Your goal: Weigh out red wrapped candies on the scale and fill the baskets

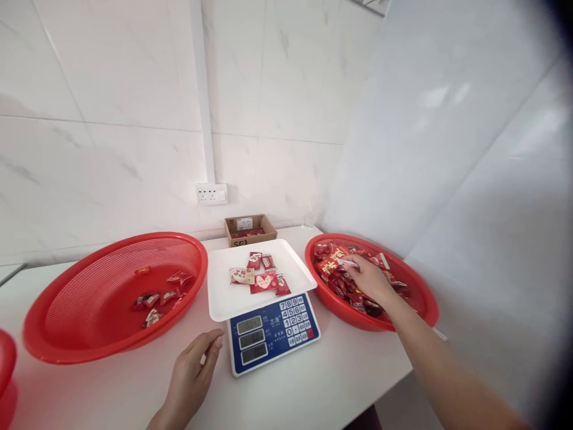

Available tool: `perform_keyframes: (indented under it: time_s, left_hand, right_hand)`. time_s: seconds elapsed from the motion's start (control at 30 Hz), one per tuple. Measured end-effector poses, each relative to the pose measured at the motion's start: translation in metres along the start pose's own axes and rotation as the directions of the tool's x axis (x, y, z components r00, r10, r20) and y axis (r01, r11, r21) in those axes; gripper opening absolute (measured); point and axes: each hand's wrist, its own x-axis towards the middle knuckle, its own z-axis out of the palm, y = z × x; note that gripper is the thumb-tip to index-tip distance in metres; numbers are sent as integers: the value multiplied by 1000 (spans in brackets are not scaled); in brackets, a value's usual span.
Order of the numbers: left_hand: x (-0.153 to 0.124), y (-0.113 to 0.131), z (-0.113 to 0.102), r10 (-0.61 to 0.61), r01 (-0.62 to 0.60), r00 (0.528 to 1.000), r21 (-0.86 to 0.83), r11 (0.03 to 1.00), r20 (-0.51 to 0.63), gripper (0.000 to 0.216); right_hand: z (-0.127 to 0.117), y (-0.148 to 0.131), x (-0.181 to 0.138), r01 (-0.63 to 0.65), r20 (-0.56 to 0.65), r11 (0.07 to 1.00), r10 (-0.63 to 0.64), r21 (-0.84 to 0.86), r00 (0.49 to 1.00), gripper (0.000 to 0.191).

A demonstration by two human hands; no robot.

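My right hand (pixel 370 279) reaches into the red basket (pixel 423 298) on the right, over a heap of wrapped candies (pixel 342 286). Its fingertips pinch a small pale-edged wrapped candy (pixel 347 263), partly hidden by the fingers. My left hand (pixel 194 371) is closed, thumb and forefinger tips together, just left of the digital scale (pixel 275 334); nothing shows in it. On the scale's white tray (pixel 224 298) lie several wrapped candies, among them a cream packet (pixel 242 275) and a red packet with a heart (pixel 264 282).
A large red basket (pixel 58 304) with a few scattered candies (pixel 152 298) stands at left. Another red rim (pixel 5 358) enters at the left edge. Behind the tray sits a small cardboard box (pixel 250 230) with red packets inside. A wall socket (pixel 212 194) is above.
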Motion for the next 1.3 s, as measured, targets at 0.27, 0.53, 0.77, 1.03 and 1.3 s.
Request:
perform_keyframes:
  time_s: [0.27, 0.53, 0.77, 1.03, 1.3]
  left_hand:
    - [-1, 6, -3, -13, 13, 1000, 29, 1000, 0, 28]
    - [-1, 2, -5, -14, 15, 999, 13, 1000, -32, 25]
    - [-3, 8, -3, 41, -41, 999, 10, 999, 6, 23]
    - [-3, 6, -4, 27, -27, 1000, 44, 999, 2, 24]
    - [-3, 3, -4, 50, -49, 998, 41, 998, -40, 22]
  right_hand:
    - [59, -107, -2, 257, 181, 904, -331, 341, 926, 32]
    - [77, -133, -11, 401, 287, 893, -447, 207, 847, 48]
    - [64, -114, -19, 318, 472, 925, -381, 209, 795, 64]
    - [81, -113, -18, 303, 305, 934, -349, 189, 886, 51]
    - [30, -72, -50, 109, 42, 991, -113, 80, 993, 45]
